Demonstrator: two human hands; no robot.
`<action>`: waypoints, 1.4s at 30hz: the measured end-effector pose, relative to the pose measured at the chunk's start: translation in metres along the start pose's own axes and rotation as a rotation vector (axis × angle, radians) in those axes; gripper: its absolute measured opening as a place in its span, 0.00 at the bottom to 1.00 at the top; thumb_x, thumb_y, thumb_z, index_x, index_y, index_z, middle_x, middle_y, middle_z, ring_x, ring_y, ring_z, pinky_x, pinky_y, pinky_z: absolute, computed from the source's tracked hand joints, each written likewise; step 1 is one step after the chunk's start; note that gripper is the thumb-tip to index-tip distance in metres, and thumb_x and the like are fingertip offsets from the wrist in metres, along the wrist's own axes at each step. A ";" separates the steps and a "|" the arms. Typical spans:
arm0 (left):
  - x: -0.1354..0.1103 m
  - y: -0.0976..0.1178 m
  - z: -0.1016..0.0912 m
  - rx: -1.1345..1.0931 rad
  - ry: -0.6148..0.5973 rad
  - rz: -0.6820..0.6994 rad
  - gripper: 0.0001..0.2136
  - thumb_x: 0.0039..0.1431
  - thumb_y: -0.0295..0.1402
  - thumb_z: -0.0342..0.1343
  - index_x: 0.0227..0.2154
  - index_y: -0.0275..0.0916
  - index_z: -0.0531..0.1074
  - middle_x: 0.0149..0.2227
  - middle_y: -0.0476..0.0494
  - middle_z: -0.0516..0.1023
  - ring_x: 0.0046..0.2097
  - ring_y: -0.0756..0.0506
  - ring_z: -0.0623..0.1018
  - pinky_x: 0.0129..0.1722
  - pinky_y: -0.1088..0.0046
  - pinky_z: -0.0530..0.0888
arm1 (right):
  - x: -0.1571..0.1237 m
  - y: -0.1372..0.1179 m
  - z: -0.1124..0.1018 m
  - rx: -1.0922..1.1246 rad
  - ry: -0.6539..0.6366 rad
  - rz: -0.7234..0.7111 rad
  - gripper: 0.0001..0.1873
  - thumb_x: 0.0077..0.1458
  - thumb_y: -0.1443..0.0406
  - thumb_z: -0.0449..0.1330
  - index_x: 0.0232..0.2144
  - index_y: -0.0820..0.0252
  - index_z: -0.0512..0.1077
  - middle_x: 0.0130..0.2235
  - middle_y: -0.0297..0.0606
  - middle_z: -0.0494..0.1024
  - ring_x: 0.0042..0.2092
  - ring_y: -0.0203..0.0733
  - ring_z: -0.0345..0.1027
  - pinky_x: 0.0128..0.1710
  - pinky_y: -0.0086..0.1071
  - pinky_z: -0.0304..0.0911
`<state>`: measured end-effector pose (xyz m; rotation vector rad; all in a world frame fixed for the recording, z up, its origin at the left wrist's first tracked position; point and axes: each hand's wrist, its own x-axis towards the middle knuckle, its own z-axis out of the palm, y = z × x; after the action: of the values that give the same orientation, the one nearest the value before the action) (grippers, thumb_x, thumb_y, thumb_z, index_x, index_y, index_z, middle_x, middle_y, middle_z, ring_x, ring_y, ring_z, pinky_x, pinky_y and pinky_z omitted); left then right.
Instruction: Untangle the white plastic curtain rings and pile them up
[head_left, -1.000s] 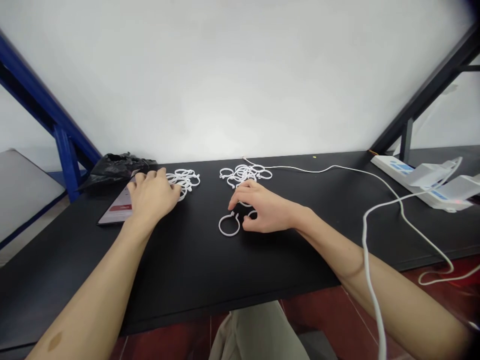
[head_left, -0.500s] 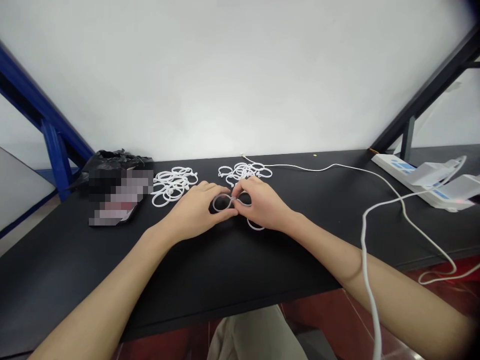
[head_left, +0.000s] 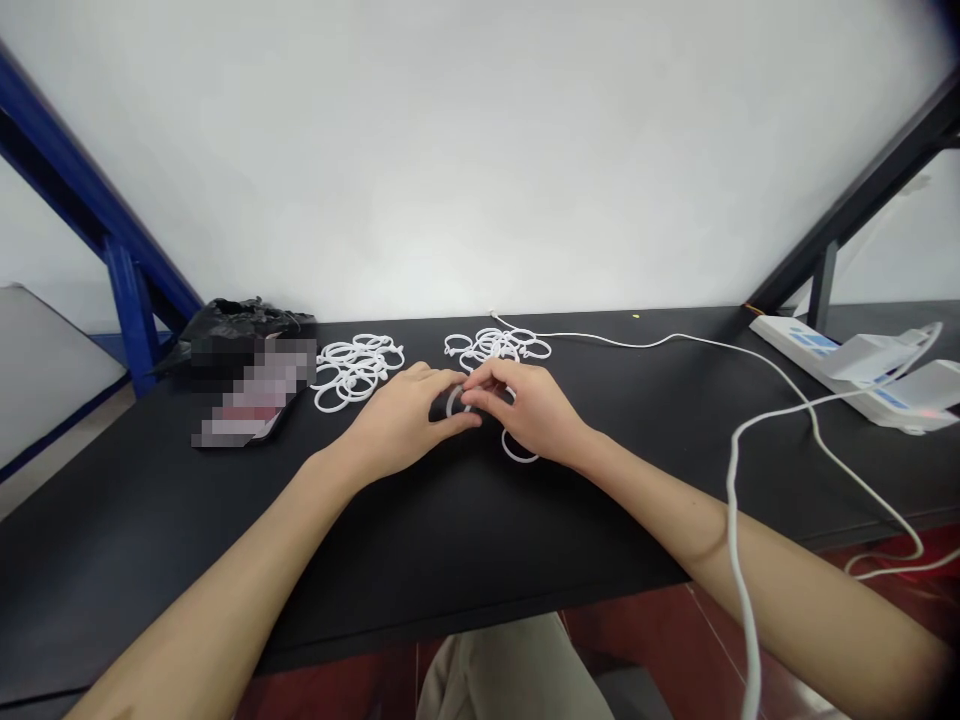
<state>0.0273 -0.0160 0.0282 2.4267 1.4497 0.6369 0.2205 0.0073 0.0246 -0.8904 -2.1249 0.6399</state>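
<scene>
My left hand [head_left: 401,420] and my right hand [head_left: 529,408] meet at the middle of the black table [head_left: 420,540]. Both pinch a small white plastic ring [head_left: 455,402] between their fingertips. A second white ring [head_left: 517,450] hangs under my right palm, half hidden. Two heaps of the same white rings lie behind the hands: the left heap [head_left: 356,368] and the right heap [head_left: 496,347].
A blurred flat object [head_left: 251,400] and a crumpled black bag [head_left: 232,325] lie at the far left. A white cable [head_left: 757,420] runs from the right heap across the table and over my right forearm. A white power strip with adapters [head_left: 862,372] sits far right.
My left hand came from the left heap to the middle and joined my right hand. The loose ring was lifted off the table and is now pinched by both hands, closer together.
</scene>
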 end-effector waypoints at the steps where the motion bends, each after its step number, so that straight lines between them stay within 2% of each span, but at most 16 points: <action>1: 0.000 0.001 0.000 -0.003 -0.001 0.018 0.17 0.61 0.49 0.54 0.47 0.45 0.73 0.39 0.47 0.77 0.42 0.42 0.72 0.40 0.66 0.69 | 0.000 -0.001 -0.001 0.015 0.006 0.015 0.04 0.58 0.65 0.61 0.31 0.57 0.74 0.32 0.31 0.79 0.33 0.33 0.69 0.35 0.28 0.63; 5: 0.000 0.002 0.001 -0.041 0.032 0.043 0.16 0.61 0.48 0.54 0.47 0.46 0.73 0.38 0.48 0.77 0.41 0.43 0.71 0.40 0.67 0.69 | 0.001 -0.002 -0.002 0.033 0.043 0.023 0.06 0.58 0.67 0.61 0.28 0.58 0.73 0.31 0.30 0.79 0.31 0.32 0.68 0.33 0.27 0.61; 13: 0.000 0.001 0.001 -0.012 0.056 0.026 0.16 0.60 0.46 0.56 0.48 0.45 0.72 0.43 0.48 0.77 0.45 0.43 0.72 0.43 0.66 0.70 | 0.001 -0.004 0.000 0.032 0.050 0.055 0.05 0.58 0.66 0.61 0.29 0.58 0.74 0.33 0.31 0.80 0.34 0.34 0.71 0.37 0.29 0.62; 16: 0.001 -0.001 0.001 0.033 0.087 0.040 0.17 0.61 0.44 0.55 0.49 0.44 0.71 0.44 0.47 0.77 0.46 0.42 0.72 0.44 0.65 0.71 | 0.001 -0.003 -0.001 0.037 0.058 0.073 0.03 0.57 0.64 0.63 0.35 0.56 0.75 0.34 0.31 0.81 0.34 0.34 0.72 0.38 0.29 0.64; 18: 0.002 -0.006 -0.002 0.106 0.162 0.016 0.17 0.62 0.43 0.53 0.50 0.42 0.71 0.46 0.45 0.77 0.48 0.41 0.72 0.47 0.64 0.70 | 0.001 0.001 -0.003 -0.013 0.065 0.079 0.10 0.57 0.61 0.63 0.42 0.56 0.73 0.36 0.32 0.81 0.36 0.35 0.72 0.40 0.31 0.65; 20: 0.003 -0.016 -0.008 0.233 0.264 -0.091 0.18 0.62 0.42 0.51 0.51 0.40 0.71 0.48 0.41 0.76 0.51 0.38 0.71 0.51 0.60 0.69 | 0.003 0.006 -0.006 -0.144 0.075 0.096 0.13 0.58 0.59 0.62 0.44 0.56 0.72 0.37 0.34 0.80 0.39 0.38 0.72 0.42 0.33 0.64; 22: 0.002 -0.029 -0.016 0.380 0.330 -0.268 0.21 0.62 0.42 0.49 0.53 0.37 0.71 0.51 0.35 0.74 0.53 0.33 0.69 0.52 0.54 0.68 | 0.004 0.010 -0.011 -0.297 0.068 0.133 0.11 0.60 0.57 0.59 0.40 0.57 0.73 0.37 0.36 0.79 0.43 0.42 0.70 0.43 0.36 0.64; 25: -0.002 -0.046 -0.026 0.490 0.315 -0.497 0.24 0.62 0.42 0.46 0.55 0.34 0.69 0.52 0.28 0.72 0.55 0.27 0.68 0.50 0.48 0.68 | 0.005 0.014 -0.015 -0.445 -0.002 0.171 0.15 0.61 0.53 0.56 0.36 0.57 0.74 0.39 0.39 0.78 0.47 0.47 0.67 0.44 0.38 0.63; 29: -0.007 -0.056 -0.027 0.536 0.254 -0.598 0.25 0.62 0.43 0.43 0.55 0.32 0.69 0.51 0.24 0.72 0.56 0.24 0.67 0.49 0.45 0.68 | 0.002 0.015 -0.013 -0.532 -0.162 0.150 0.21 0.56 0.50 0.60 0.44 0.57 0.75 0.45 0.44 0.75 0.50 0.51 0.65 0.50 0.43 0.62; 32: -0.007 -0.056 -0.024 0.555 0.243 -0.604 0.25 0.62 0.41 0.43 0.55 0.32 0.70 0.50 0.24 0.73 0.56 0.24 0.67 0.49 0.46 0.68 | 0.000 0.015 -0.010 -0.514 -0.218 0.107 0.16 0.57 0.54 0.61 0.44 0.56 0.75 0.46 0.44 0.72 0.50 0.50 0.64 0.51 0.42 0.62; 36: -0.005 -0.048 -0.027 0.515 0.332 -0.537 0.23 0.62 0.43 0.45 0.53 0.35 0.71 0.52 0.26 0.73 0.55 0.24 0.67 0.50 0.43 0.66 | 0.000 0.016 -0.008 -0.461 -0.147 0.044 0.07 0.59 0.61 0.61 0.37 0.57 0.76 0.43 0.42 0.72 0.48 0.46 0.64 0.50 0.40 0.62; 39: -0.001 -0.033 -0.027 0.332 0.391 -0.352 0.21 0.62 0.44 0.47 0.51 0.37 0.71 0.52 0.31 0.73 0.56 0.29 0.67 0.54 0.47 0.66 | 0.001 0.012 -0.006 -0.320 -0.026 0.021 0.06 0.58 0.61 0.61 0.35 0.58 0.74 0.39 0.39 0.73 0.43 0.42 0.66 0.45 0.37 0.64; 41: 0.000 -0.019 -0.021 0.158 0.350 -0.195 0.21 0.62 0.46 0.49 0.52 0.40 0.70 0.51 0.39 0.75 0.55 0.35 0.70 0.55 0.55 0.67 | 0.001 0.006 -0.004 -0.163 0.037 0.012 0.06 0.58 0.61 0.61 0.35 0.58 0.73 0.35 0.36 0.74 0.38 0.38 0.68 0.41 0.33 0.65; 42: 0.001 -0.012 -0.017 0.080 0.290 -0.128 0.21 0.62 0.47 0.50 0.53 0.42 0.69 0.51 0.41 0.75 0.53 0.38 0.71 0.55 0.57 0.68 | 0.000 0.003 -0.003 -0.085 0.050 0.014 0.07 0.59 0.61 0.61 0.35 0.58 0.72 0.33 0.34 0.75 0.35 0.36 0.68 0.39 0.32 0.65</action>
<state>0.0104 -0.0100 0.0384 2.3500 1.7562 0.9490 0.2242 0.0102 0.0247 -0.9583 -2.1163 0.5320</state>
